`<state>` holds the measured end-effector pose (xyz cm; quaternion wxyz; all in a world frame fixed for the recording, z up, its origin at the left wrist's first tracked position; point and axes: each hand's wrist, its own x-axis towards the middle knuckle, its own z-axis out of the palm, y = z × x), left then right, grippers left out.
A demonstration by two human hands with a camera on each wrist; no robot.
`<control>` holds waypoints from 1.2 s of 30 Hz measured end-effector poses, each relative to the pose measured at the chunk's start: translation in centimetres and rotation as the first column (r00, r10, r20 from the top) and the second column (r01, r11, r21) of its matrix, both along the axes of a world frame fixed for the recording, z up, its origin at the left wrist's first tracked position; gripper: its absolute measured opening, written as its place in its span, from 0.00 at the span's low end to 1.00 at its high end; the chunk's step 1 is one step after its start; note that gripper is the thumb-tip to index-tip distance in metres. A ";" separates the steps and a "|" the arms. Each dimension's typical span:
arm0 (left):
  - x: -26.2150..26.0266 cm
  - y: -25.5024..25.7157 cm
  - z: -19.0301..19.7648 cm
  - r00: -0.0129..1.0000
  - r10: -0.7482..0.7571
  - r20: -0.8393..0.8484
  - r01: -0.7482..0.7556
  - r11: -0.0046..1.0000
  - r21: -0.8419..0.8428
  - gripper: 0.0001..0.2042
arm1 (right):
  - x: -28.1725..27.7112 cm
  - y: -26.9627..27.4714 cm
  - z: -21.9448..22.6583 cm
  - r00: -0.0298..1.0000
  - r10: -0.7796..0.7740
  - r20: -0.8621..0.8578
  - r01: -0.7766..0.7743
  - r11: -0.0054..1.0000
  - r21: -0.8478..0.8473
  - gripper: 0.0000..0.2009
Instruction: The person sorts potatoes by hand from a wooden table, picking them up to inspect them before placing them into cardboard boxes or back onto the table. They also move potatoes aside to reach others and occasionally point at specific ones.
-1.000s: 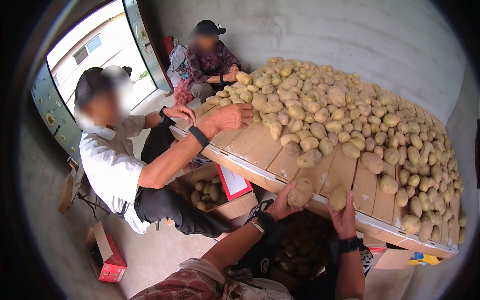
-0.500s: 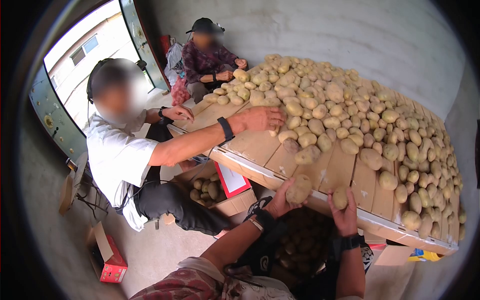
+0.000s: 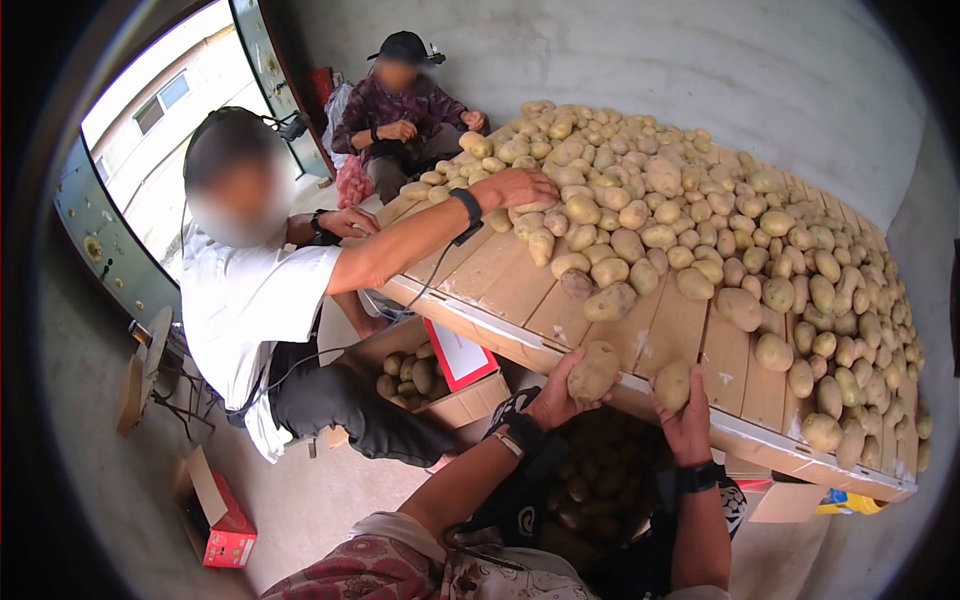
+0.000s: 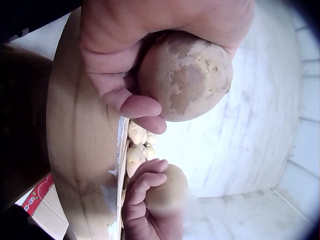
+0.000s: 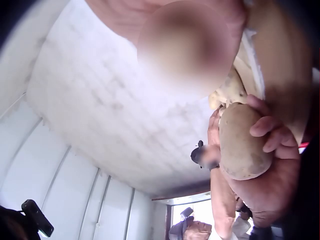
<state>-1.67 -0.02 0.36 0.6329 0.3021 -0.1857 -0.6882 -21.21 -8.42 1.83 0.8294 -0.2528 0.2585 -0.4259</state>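
My left hand [image 3: 553,397] grips a large potato [image 3: 594,370] just off the front edge of the wooden table. Brown rough patches mark its skin in the left wrist view, where the fingers curl round its side. A smaller, oval potato [image 3: 673,386] is held upright in my right hand [image 3: 686,428], a short way to the right of the first one. In the left wrist view this right hand [image 4: 147,207] shows its fingers bent against the smaller potato. Below both hands, many potatoes [image 3: 595,485] lie in shadow between my knees.
A broad heap of potatoes [image 3: 650,210] covers much of the slatted table [image 3: 560,320]. To the left sits a person in a white shirt [image 3: 255,300], one arm reaching onto the table; another person [image 3: 400,110] sits behind. A cardboard box [image 3: 475,402] with potatoes stands under the table edge.
My hands keep hold of their two potatoes and shift only slightly. The white-shirted person's hand moved right along the heap, then back left. The person behind has drawn their hands from the table.
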 end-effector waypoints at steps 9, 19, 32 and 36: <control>0.0 -0.1 -0.1 1.000 -0.006 0.013 0.006 1.000 -0.006 0.27 | -0.1 -0.3 -0.7 0.999 0.043 0.005 -0.043 0.999 0.010 0.15; 0.2 -0.2 -0.4 1.000 -0.018 0.009 0.018 1.000 -0.010 0.27 | 0.0 -0.1 0.3 0.985 0.086 0.147 -0.103 0.988 0.115 0.14; 0.3 -0.2 -0.4 1.000 -0.025 0.000 0.025 1.000 0.000 0.28 | 0.1 -0.1 0.1 0.999 0.029 0.043 -0.034 0.990 0.136 0.14; 0.3 -0.3 -0.4 1.000 -0.027 -0.002 0.027 1.000 -0.011 0.28 | 0.1 -0.2 -0.1 0.998 0.044 0.055 -0.050 0.992 0.112 0.15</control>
